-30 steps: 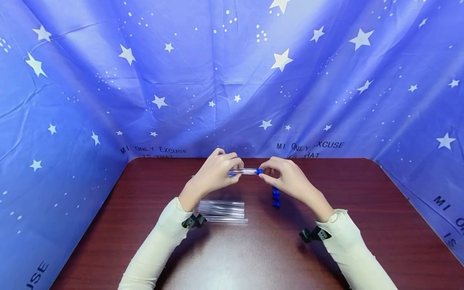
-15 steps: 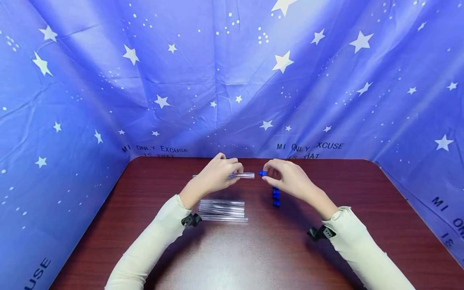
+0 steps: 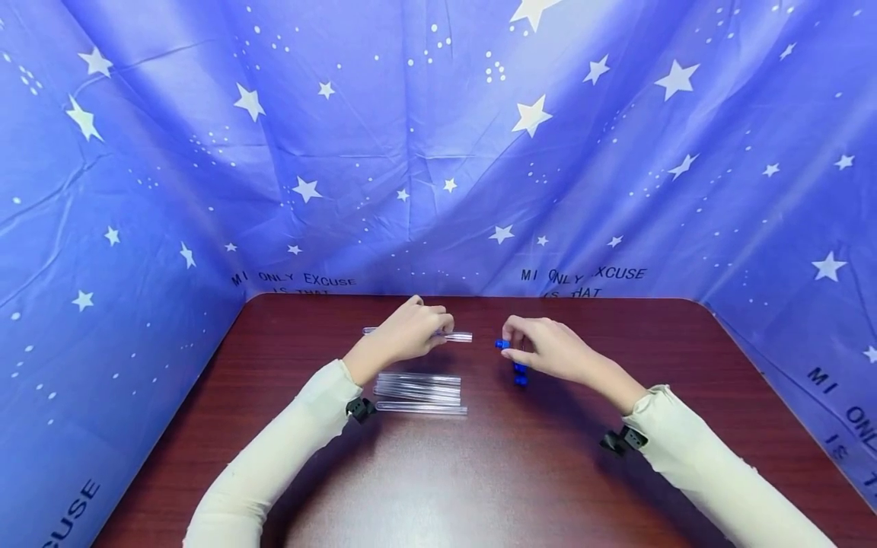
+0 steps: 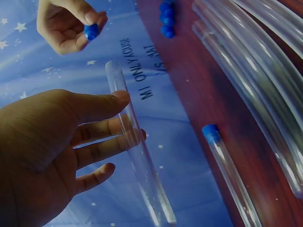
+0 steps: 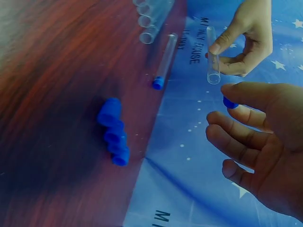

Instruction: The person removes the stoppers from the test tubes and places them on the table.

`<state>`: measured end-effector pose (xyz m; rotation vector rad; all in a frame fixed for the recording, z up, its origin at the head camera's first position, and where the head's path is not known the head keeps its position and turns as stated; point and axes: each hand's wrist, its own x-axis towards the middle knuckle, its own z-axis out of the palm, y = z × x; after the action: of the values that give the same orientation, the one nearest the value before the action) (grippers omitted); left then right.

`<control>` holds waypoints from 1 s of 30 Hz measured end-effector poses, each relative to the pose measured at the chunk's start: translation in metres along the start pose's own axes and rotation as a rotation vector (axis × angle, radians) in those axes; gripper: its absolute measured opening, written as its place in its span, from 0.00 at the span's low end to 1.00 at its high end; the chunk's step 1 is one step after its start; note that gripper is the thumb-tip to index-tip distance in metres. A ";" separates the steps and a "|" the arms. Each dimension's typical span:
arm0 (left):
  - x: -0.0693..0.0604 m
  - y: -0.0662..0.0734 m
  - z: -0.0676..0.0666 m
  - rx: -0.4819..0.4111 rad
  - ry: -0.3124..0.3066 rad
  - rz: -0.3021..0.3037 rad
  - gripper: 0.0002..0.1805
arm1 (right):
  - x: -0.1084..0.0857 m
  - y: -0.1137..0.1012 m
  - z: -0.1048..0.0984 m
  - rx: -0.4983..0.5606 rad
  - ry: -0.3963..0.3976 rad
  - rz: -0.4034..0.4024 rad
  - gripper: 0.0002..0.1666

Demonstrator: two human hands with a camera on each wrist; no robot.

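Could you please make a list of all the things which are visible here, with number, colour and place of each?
Table: one, reddish brown, under everything.
Backdrop: blue with white stars and dark lettering, behind and beside the table.
Held tube: one, clear, in the left grip.
Capped tube: one, clear with blue cap, on the table beyond the open tubes.
Open tubes: several, clear, side by side on the table; exact count unclear.
Held cap: one, blue, in the right grip.
Loose caps: about four, overlapping, blue, in a row on the table.
Wrist cameras: two, black, one per wrist.
Sleeves: two, pale cream, on the arms.
Grips: two, bare hands, above the table.
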<state>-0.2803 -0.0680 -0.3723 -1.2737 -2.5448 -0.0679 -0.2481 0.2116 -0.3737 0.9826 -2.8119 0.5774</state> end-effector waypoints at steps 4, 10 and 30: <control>0.001 -0.001 0.004 -0.018 -0.075 -0.011 0.05 | -0.006 0.003 0.004 -0.020 -0.054 -0.012 0.11; 0.002 -0.001 0.009 -0.017 -0.176 -0.019 0.04 | -0.013 0.009 0.011 -0.040 -0.140 0.006 0.10; 0.002 0.000 0.021 -0.002 -0.267 -0.001 0.04 | -0.033 0.012 0.032 -0.165 -0.220 -0.024 0.14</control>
<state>-0.2866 -0.0626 -0.3921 -1.3629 -2.7675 0.1069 -0.2285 0.2268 -0.4147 1.1059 -2.9716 0.2417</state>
